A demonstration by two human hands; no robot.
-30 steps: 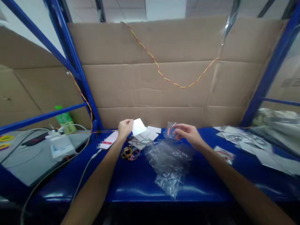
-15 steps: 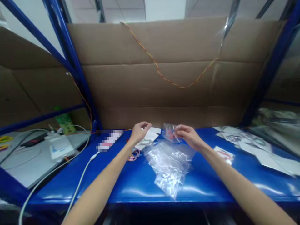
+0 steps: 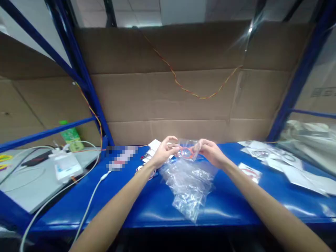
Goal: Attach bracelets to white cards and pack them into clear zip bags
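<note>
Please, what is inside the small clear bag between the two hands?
An orange-red loop shows through the clear bag; any part covered by the left hand or right hand cannot be seen.

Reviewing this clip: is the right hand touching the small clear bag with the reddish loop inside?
Touching. The head view shows the right hand with its fingertips pinching the right side of the small clear bag.

1 head-worn view, forward and down
</note>
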